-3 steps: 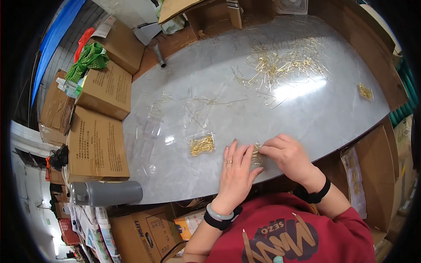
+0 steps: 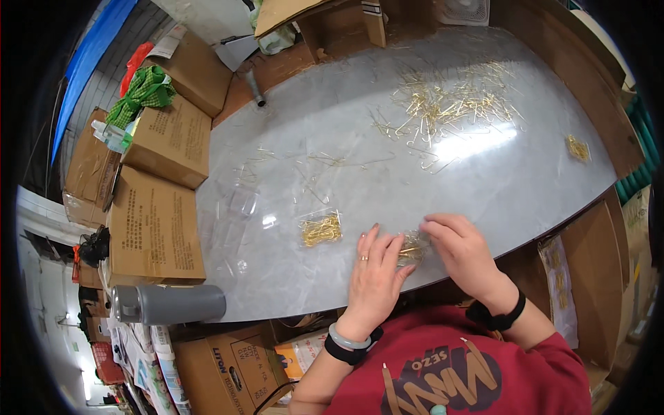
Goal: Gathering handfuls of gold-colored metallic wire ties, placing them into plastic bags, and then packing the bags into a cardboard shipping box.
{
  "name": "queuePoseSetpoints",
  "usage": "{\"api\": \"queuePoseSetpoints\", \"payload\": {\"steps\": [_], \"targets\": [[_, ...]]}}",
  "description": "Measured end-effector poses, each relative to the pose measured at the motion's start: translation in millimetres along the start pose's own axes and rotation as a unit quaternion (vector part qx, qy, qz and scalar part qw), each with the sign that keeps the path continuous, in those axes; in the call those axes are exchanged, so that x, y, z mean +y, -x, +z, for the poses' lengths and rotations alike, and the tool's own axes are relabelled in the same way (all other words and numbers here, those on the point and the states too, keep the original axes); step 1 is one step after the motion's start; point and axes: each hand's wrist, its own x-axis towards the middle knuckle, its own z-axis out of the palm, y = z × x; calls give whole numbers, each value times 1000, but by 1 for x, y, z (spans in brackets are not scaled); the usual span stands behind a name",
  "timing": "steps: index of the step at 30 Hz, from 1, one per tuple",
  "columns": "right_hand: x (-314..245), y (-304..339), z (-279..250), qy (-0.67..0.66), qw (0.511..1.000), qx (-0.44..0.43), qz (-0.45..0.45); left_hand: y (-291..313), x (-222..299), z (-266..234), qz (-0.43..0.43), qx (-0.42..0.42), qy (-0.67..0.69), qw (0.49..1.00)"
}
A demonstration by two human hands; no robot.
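Between my hands lies a small clear plastic box (image 2: 413, 250) with thin gold-coloured wire hooks in it, near the table's front edge. My left hand (image 2: 373, 266) rests flat on the table, fingers stretched out, its forefinger and thumb against the box's left side. At the upper right corner of the box, my right hand (image 2: 462, 249) is closed with thumb and forefinger pinched; whatever is between the tips is too small to make out. A similar filled box (image 2: 321, 229) sits just left of my left hand. Farther back spreads a loose pile of gold wire hooks (image 2: 449, 104).
Several loose hooks (image 2: 325, 159) are scattered left of centre, near clear plastic boxes (image 2: 235, 207). Another hook-filled box (image 2: 577, 149) is at the far right. Cardboard boxes (image 2: 155, 225) and a grey bottle (image 2: 169, 304) line the left edge. Cardboard walls (image 2: 588, 76) border the right.
My right hand's fingertips have moved slightly right and away, off the middle of the box, so more of its hooks show. My left hand has stayed nearly still.
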Motion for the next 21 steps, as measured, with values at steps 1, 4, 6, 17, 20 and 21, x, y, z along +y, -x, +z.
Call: {"api": "queuePoseSetpoints", "payload": {"steps": [1,4,6,17,20,21], "targets": [[-9,4,0,-19,1000,5,24,0,0,0,1,8,5,1000],[-24,5,10,-82,996,-35,3,0,0,2,-7,21,37,999],[-24,2,14,-133,987,-89,-16,2,-2,2,-16,21,45,999],[-14,-25,14,43,974,-170,-145,14,-23,-23,-43,-11,221,974],[-5,-24,16,50,974,-170,-139,14,-19,-34,-63,-27,121,990],[-6,-24,12,43,977,-168,-127,13,-14,-39,-77,-27,83,993]]}}
